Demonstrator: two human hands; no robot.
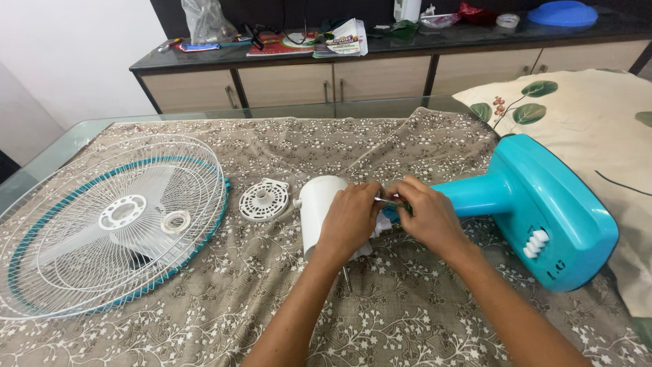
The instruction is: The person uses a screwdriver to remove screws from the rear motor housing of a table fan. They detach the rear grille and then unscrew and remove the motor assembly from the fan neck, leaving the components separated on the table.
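Observation:
A dismantled table fan lies on a flowered brown cloth (421, 312). Its turquoise base and neck (543, 204) lie on their side at the right. The white motor housing (318, 204) lies in the middle, joined to the neck. My left hand (350, 217) rests on the housing's right end. My right hand (426, 214) pinches a thin metal tool (388, 201) at the joint between housing and neck. A slim metal rod (347, 278) lies on the cloth under my left forearm.
The white wire grille with a teal rim (112, 221), blades under it, lies at the left. A round white vented cover (263, 200) lies beside it. A leaf-print cloth (598, 115) lies at the right. A cluttered dark sideboard (380, 47) stands behind the glass table.

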